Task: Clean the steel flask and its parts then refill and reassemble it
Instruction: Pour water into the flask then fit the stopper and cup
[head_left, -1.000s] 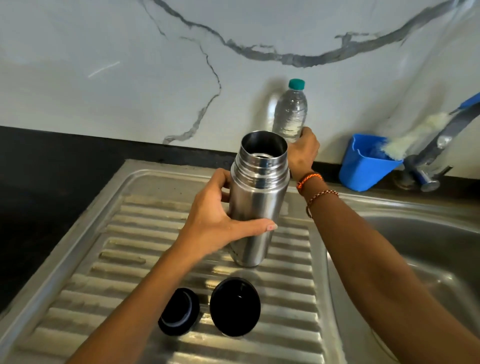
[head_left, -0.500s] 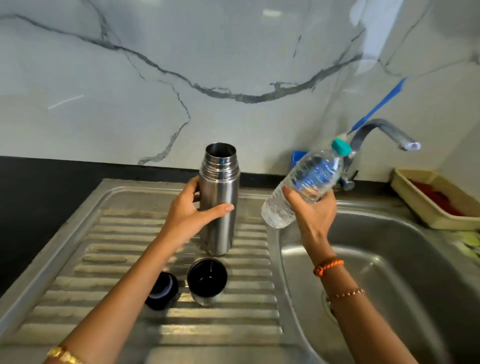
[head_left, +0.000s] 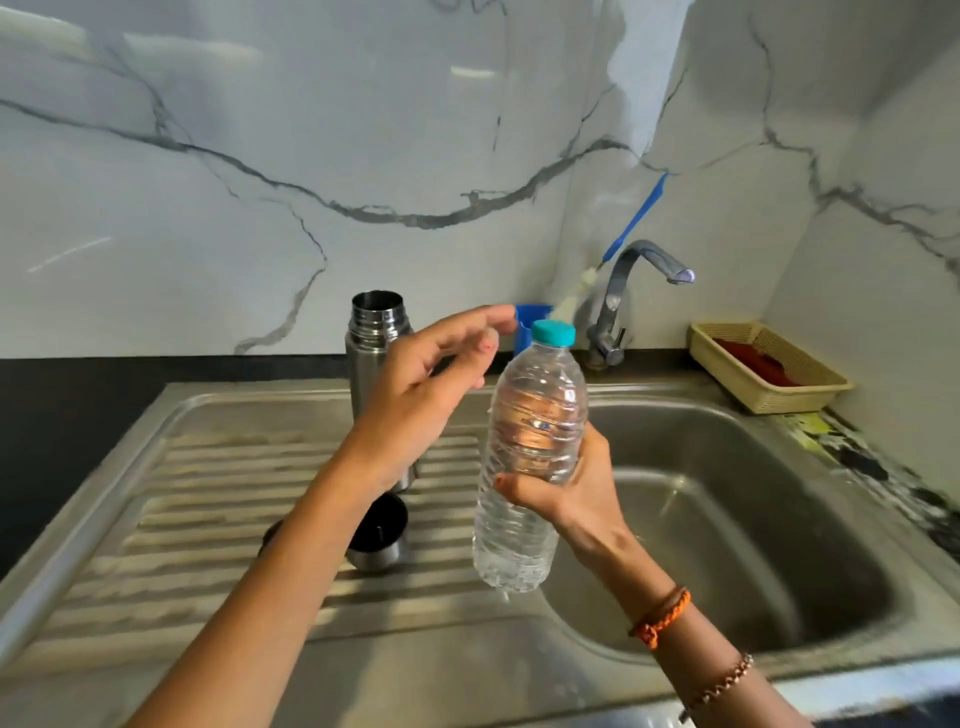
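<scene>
While right hand (head_left: 571, 483) grips bottle (head_left: 530, 447), flask (head_left: 371, 343) stands behind open-fingered left hand (head_left: 415, 395).

Ribbed drainboard (head_left: 208, 499) lies open at left; flask (head_left: 371, 353) and cup (head_left: 382, 535) crowd its right side.

Brushed steel flask (head_left: 375, 338), clear ribbed plastic bottle (head_left: 530, 457), ridged steel drainboard (head_left: 208, 499).
</scene>
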